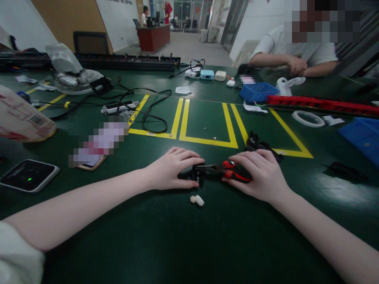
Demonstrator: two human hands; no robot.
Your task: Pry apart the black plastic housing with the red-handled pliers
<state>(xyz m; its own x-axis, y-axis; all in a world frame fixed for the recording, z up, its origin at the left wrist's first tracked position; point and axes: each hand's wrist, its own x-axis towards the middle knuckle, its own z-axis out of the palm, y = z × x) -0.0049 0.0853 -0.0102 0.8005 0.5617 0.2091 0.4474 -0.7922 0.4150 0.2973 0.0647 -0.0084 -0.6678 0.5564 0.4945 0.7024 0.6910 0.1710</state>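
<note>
Green tabletop (160, 244) spreads across the foreground, marked with yellow tape outlines (207, 141); on its far side sits 1 co-worker (274, 45) in a pale top. At the near middle, the left hand (173, 169) holds a small black part (199, 176) between thumb and fingers. The right hand (263, 173) is wrapped around the red-and-black handles of the pliers (220, 169), whose nose meets that part. Just nearer the wearer lie 2 pale pieces (199, 200), touching each other. Black clutter (254, 142) lies just beyond the right hand.

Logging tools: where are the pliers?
Head view, right of centre: the pliers are in the right hand, at the black part held by the left hand.
</note>
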